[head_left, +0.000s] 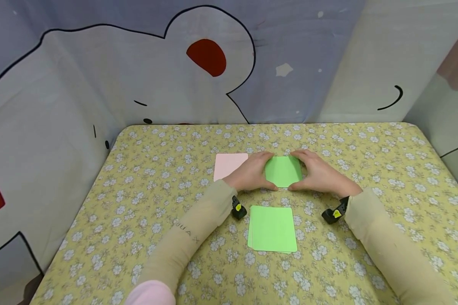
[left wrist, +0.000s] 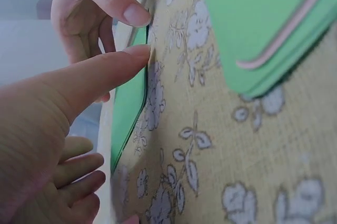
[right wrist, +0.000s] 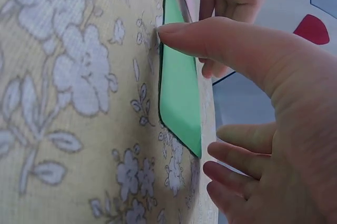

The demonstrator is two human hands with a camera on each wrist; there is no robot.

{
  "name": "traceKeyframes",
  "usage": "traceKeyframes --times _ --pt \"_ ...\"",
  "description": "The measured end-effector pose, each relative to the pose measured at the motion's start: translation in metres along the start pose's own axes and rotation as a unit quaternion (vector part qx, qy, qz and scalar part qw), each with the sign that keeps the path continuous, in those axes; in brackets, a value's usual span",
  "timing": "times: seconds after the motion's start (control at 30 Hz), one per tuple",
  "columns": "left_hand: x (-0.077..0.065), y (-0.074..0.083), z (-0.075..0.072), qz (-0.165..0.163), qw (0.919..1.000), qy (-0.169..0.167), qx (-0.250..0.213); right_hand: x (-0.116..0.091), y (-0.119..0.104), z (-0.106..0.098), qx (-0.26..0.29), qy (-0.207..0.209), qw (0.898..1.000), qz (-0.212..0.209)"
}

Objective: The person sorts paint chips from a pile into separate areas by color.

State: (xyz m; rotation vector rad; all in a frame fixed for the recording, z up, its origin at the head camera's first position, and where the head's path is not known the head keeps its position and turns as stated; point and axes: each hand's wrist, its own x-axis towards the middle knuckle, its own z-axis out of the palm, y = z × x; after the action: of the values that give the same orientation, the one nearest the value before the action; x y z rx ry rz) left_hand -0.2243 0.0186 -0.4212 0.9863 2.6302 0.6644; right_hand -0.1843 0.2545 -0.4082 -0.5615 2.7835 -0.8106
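Observation:
A green square card [head_left: 283,171] lies on the flowered cloth between the two hands. The left hand [head_left: 253,171] holds its left side, thumb at the near corner and forefinger at the far one. The right hand [head_left: 318,173] mirrors this grip on the right side. In the left wrist view both thumbs touch the near edge of the green card [left wrist: 129,105], and the other fingers of the left hand spread loosely. Partly behind the left hand lies a pink card [head_left: 229,164]. Nearer the body sits a slightly uneven stack of green cards [head_left: 272,228], with a pink edge showing between its layers in the left wrist view.
A yellow cloth with white flowers [head_left: 152,228] covers the table. Behind it hangs a printed curtain [head_left: 286,42], which also runs along the left side. Each wrist wears a black strap with a small camera [head_left: 239,208].

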Motion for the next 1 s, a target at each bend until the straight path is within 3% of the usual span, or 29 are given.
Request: traceKeyframes --times 0.57,1.0 --pt "-0.035 0.006 -0.010 0.028 0.9989 0.020 -0.033 -0.025 -0.014 0.003 -0.018 0.023 1.000 -0.003" --pt "-0.062 0.011 -0.007 0.046 0.9977 0.019 -0.047 -0.044 -0.027 0.009 -0.037 0.031 0.998 -0.026"
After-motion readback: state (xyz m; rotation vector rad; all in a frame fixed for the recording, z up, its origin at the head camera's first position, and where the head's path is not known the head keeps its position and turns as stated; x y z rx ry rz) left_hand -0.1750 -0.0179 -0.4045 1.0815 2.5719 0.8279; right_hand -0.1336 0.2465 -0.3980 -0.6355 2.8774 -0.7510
